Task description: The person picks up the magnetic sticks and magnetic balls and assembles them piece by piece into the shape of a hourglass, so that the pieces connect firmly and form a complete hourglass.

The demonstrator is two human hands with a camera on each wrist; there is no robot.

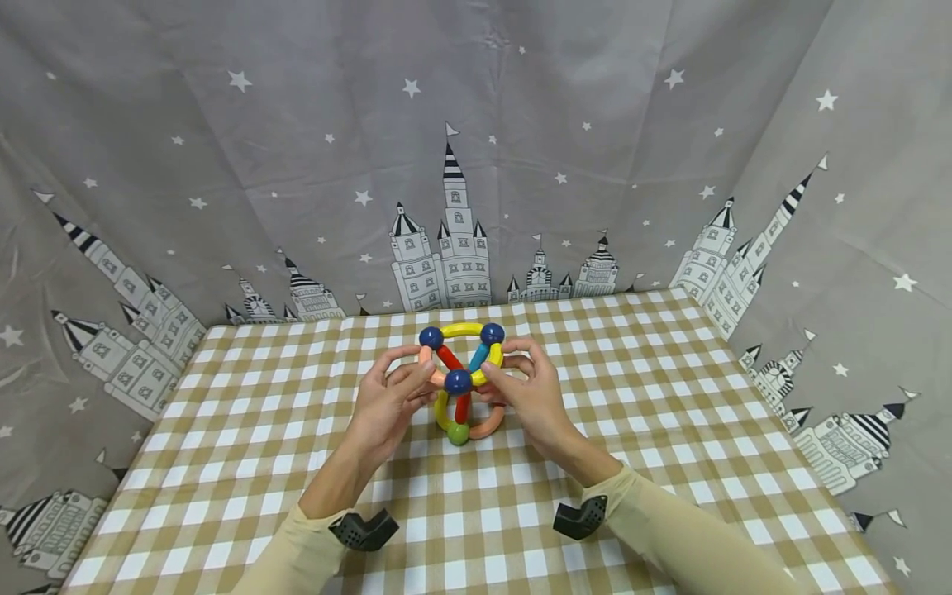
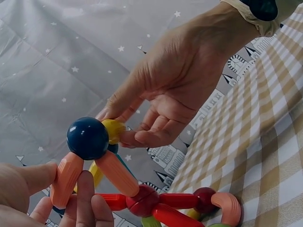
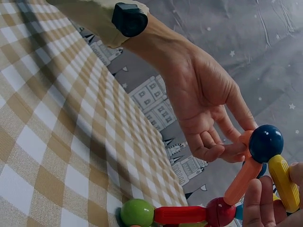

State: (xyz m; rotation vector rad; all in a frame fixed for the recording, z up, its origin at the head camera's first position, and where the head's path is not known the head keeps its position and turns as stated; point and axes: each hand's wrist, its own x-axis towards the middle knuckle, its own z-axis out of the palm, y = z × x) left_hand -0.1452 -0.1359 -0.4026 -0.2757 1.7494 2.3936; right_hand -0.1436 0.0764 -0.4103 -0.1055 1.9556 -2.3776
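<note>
A ball-and-rod building toy stands on the checked cloth, with both hands at its upper ring. In the head view my left hand (image 1: 383, 405) pinches a curved peach rod (image 1: 426, 357) on the ring's left. Opposite it, my right hand (image 1: 537, 401) pinches a curved yellow rod (image 1: 494, 355). These two rods meet at the front dark blue ball (image 1: 458, 381); two more blue balls sit behind, joined by another yellow rod (image 1: 463, 329). Below, a dark red ball (image 2: 143, 200) joins straight rods, and a green ball (image 1: 458, 434) sits low at the front.
The brown-and-white checked cloth (image 1: 245, 430) covers the table. A grey curtain (image 1: 335, 207) with castles and stars hangs behind and at the sides. Small black cameras (image 1: 364, 530) sit at both wrists over cream sleeves (image 1: 669, 521).
</note>
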